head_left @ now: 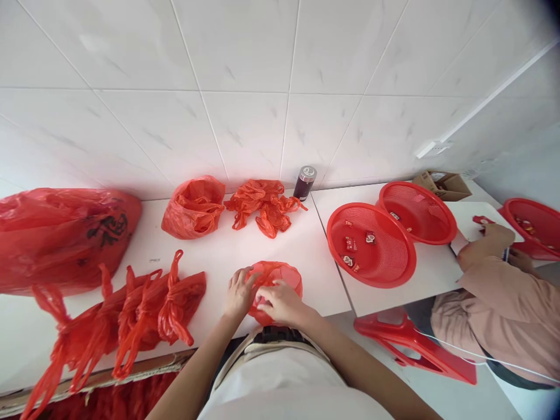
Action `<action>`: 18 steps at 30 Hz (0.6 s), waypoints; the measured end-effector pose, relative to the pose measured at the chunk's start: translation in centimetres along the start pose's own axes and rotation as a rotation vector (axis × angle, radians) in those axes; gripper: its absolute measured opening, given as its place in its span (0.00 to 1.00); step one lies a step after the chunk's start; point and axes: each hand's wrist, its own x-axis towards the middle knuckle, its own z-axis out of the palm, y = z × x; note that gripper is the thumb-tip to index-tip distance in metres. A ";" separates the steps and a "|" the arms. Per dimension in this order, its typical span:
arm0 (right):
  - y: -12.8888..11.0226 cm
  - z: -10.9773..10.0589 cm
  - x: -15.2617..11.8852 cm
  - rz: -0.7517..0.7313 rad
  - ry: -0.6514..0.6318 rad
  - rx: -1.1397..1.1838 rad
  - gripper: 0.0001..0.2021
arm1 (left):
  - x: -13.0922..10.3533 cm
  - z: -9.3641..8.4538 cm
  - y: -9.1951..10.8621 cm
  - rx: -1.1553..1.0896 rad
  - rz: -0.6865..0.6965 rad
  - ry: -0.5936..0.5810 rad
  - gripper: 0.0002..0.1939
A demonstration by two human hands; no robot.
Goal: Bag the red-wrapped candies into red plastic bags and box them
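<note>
A red plastic bag (286, 273) stands with its mouth open at the table's front edge, close against my body. My left hand (238, 293) grips the left side of its rim, thumb and fingers bent over the film. Across the near side of the mouth lies my right hand (282, 301), its fingers curled at the bag's edge; what sits under the fingertips is partly hidden. The bag's inside looks pale pink, and its contents cannot be made out. To the left, several tied red bags (175, 306) stand in a row with knotted handles up.
Behind are an open red bag (193, 207), crumpled red bags (265, 204) and a dark tumbler (305, 183). A large red sack (65, 239) lies left. Red baskets (371, 245) with small packets stand right, beside a co-worker (503, 309) and a red stool (415, 347).
</note>
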 end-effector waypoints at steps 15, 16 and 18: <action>5.1 -7.3 -6.9 0.197 0.340 0.110 0.06 | 0.3 -3.2 -1.8 -0.583 -0.305 -0.194 0.15; 6.9 -7.9 -7.5 0.279 0.418 0.081 0.07 | -0.1 -3.8 -1.2 -0.667 -0.306 -0.178 0.17; 10.4 -9.0 -8.7 0.486 0.513 -0.028 0.10 | -0.5 -4.5 0.2 -0.938 -0.355 -0.109 0.18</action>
